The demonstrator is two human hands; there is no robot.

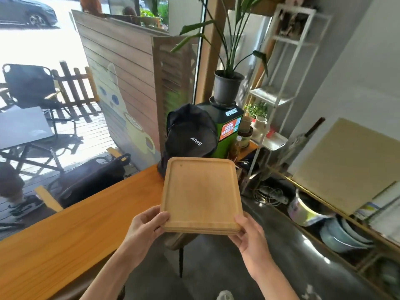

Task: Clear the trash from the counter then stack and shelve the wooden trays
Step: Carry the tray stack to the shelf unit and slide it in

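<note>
A stack of light wooden trays (201, 191) is held level in front of me, above the floor just past the end of the orange wooden counter (71, 234). My left hand (145, 228) grips the stack's near left corner, thumb on top. At the near right corner my right hand (246, 232) grips it the same way. The layered edges show two or three trays. The top tray is bare. No trash shows on the visible part of the counter.
A black backpack (190, 137) sits at the counter's far end beside a green machine (227, 131) carrying a potted plant (228, 83). A white metal shelf rack (279, 89) stands at the right. Low wooden shelving (337, 215) with bowls runs along the right wall. A stool stands below the trays.
</note>
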